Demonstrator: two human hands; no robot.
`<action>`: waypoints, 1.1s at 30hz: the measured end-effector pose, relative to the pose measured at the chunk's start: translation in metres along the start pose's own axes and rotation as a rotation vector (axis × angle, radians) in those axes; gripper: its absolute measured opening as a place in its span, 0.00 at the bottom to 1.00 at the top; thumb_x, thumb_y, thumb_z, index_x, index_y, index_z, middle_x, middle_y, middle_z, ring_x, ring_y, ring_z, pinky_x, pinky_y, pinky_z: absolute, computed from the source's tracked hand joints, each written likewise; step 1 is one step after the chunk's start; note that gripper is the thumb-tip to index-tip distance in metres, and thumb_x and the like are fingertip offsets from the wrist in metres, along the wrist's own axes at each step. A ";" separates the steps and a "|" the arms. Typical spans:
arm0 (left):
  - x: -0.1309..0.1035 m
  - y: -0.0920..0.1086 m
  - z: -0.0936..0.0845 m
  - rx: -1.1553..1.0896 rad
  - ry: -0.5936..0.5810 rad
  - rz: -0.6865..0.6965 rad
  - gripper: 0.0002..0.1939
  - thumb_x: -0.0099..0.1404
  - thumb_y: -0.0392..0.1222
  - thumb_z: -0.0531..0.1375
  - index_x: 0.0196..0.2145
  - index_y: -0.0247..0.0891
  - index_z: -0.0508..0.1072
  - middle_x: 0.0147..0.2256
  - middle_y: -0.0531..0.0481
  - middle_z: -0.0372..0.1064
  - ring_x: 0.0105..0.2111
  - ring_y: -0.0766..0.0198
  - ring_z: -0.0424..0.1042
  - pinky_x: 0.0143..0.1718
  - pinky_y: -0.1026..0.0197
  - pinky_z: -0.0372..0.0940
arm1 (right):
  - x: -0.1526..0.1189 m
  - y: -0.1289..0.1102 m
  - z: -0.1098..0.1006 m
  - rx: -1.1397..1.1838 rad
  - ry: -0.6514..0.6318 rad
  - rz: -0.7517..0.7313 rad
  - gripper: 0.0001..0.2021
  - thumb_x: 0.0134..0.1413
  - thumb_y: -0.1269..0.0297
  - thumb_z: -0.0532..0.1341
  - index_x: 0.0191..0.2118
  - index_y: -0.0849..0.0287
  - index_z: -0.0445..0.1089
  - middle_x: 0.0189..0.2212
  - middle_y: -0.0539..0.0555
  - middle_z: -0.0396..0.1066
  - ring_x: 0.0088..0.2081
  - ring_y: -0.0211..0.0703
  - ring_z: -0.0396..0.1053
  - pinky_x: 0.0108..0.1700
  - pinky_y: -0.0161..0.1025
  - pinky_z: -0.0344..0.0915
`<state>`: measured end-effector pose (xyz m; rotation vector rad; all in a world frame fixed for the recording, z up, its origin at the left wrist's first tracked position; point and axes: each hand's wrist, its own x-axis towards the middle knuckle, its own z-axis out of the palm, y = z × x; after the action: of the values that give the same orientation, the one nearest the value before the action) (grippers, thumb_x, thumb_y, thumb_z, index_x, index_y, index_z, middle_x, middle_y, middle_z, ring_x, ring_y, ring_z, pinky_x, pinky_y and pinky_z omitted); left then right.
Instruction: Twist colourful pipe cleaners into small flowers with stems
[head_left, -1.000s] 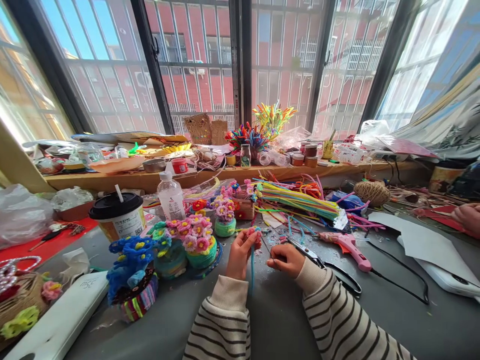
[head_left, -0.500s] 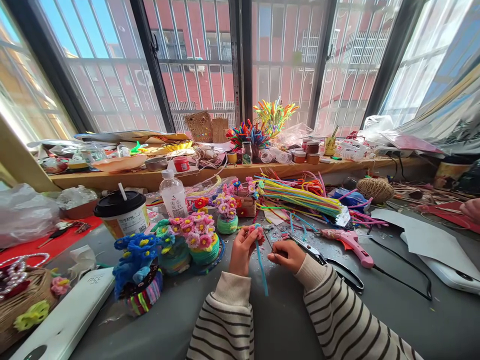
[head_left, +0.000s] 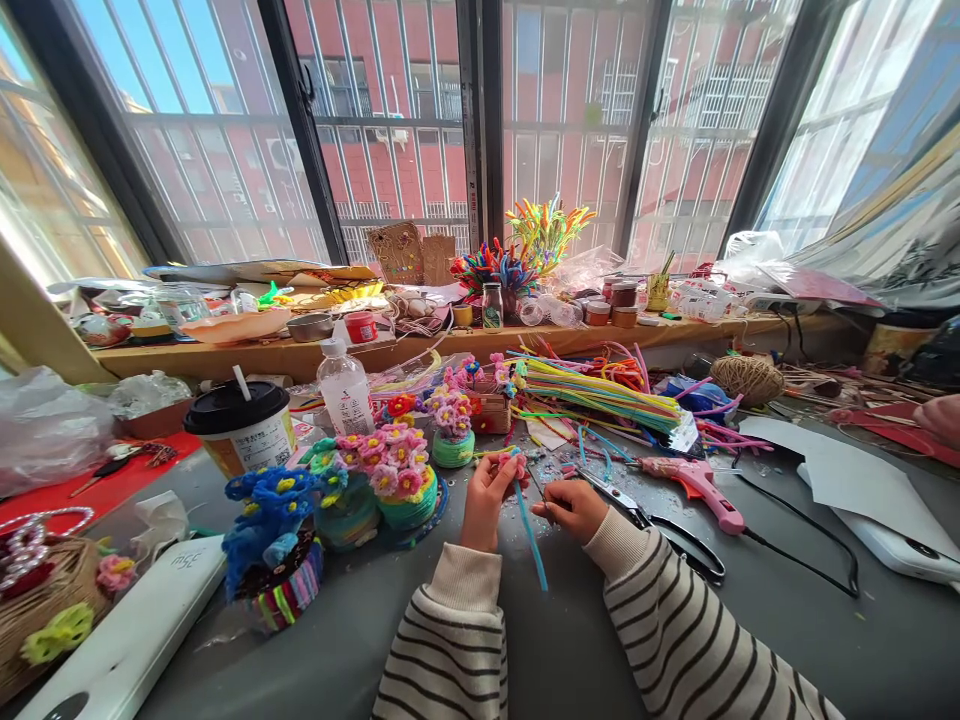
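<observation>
Between the fingertips of my left hand [head_left: 484, 505] is a small pink pipe-cleaner flower [head_left: 518, 463]. A light blue pipe cleaner [head_left: 533, 545] hangs down from it towards the table. My right hand [head_left: 574, 508] is closed in a pinch on a thin dark rod-like tool [head_left: 535, 482], whose tip points up at the flower; its exact kind is too small to tell. Just right of this hand lie black-handled scissors [head_left: 679, 545]. Beyond them rests a pink glue gun [head_left: 697, 485] with its black cord trailing right.
Pots of pipe-cleaner flowers, pink [head_left: 397, 460] and blue [head_left: 274, 500], stand left. Behind them are a water bottle [head_left: 345, 390] and a lidded cup [head_left: 244, 430]. Bundled pipe cleaners [head_left: 600, 390] lie at the back. Another person's hand [head_left: 937, 415] shows at the right edge.
The blue pipe cleaner's lower end has swung slightly right, and the pink flower has turned a little in my left fingers. My right hand stays nearly in place.
</observation>
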<state>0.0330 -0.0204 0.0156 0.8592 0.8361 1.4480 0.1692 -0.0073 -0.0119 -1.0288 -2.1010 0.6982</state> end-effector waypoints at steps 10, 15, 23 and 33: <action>0.001 0.001 -0.002 -0.002 0.057 -0.026 0.06 0.43 0.40 0.61 0.22 0.37 0.68 0.23 0.53 0.65 0.23 0.72 0.63 0.24 0.71 0.57 | -0.003 -0.001 0.003 -0.054 -0.042 -0.014 0.21 0.43 0.47 0.49 0.15 0.61 0.54 0.12 0.45 0.49 0.17 0.30 0.46 0.18 0.30 0.43; 0.000 -0.001 -0.001 -0.005 0.045 -0.025 0.06 0.44 0.38 0.61 0.21 0.36 0.66 0.22 0.53 0.66 0.23 0.73 0.64 0.23 0.72 0.57 | -0.002 -0.003 0.001 -0.069 -0.030 -0.018 0.22 0.43 0.46 0.48 0.15 0.60 0.52 0.12 0.45 0.48 0.17 0.30 0.46 0.19 0.31 0.43; 0.002 -0.002 -0.002 -0.069 0.062 -0.012 0.09 0.43 0.37 0.62 0.24 0.33 0.66 0.24 0.52 0.67 0.24 0.74 0.65 0.26 0.73 0.58 | -0.001 -0.003 0.001 -0.021 0.040 0.042 0.20 0.44 0.50 0.51 0.13 0.60 0.51 0.11 0.46 0.53 0.16 0.30 0.48 0.19 0.31 0.46; -0.002 0.001 0.000 -0.062 0.048 -0.019 0.10 0.42 0.39 0.62 0.24 0.33 0.67 0.24 0.52 0.67 0.24 0.72 0.66 0.25 0.71 0.60 | -0.003 -0.008 0.003 -0.051 0.004 -0.050 0.23 0.44 0.43 0.44 0.17 0.60 0.53 0.13 0.46 0.50 0.17 0.32 0.48 0.19 0.31 0.45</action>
<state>0.0324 -0.0222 0.0165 0.7703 0.8284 1.4751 0.1649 -0.0147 -0.0093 -1.0012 -2.1437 0.6207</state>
